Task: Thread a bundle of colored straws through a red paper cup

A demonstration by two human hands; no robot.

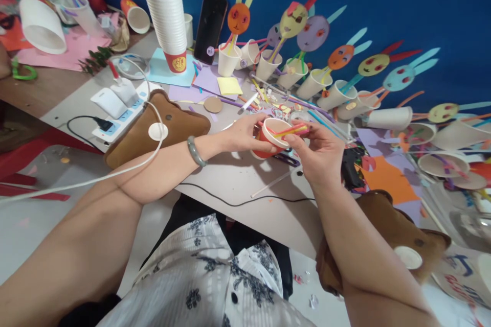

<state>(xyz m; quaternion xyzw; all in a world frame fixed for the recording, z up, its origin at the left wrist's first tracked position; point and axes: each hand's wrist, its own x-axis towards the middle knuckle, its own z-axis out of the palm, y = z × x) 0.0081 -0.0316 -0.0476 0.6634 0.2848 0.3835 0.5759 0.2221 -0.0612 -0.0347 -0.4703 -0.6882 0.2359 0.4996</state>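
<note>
My left hand [245, 135] is wrapped round a red-and-white paper cup [266, 148], which tilts with its mouth up toward me. Between the thumb and fingers of my right hand [320, 150] are thin pink and yellow strips [293, 131], their ends lying over the cup's rim. Whether they are paper or straws I cannot tell. Just beyond my hands lies a litter of coloured scraps [282, 107]. Behind stand several paper cups bearing animal faces on stalks, such as an orange face [238, 19] with pale yellow ears.
A tall stack of paper cups [163, 10] stands back left, beside a phone [210, 28] leaning on the blue wall. A power strip [120, 120] and a brown cushion [180, 112] lie left; another brown cushion [383, 225] lies right. A black cable [230, 203] crosses the table's front.
</note>
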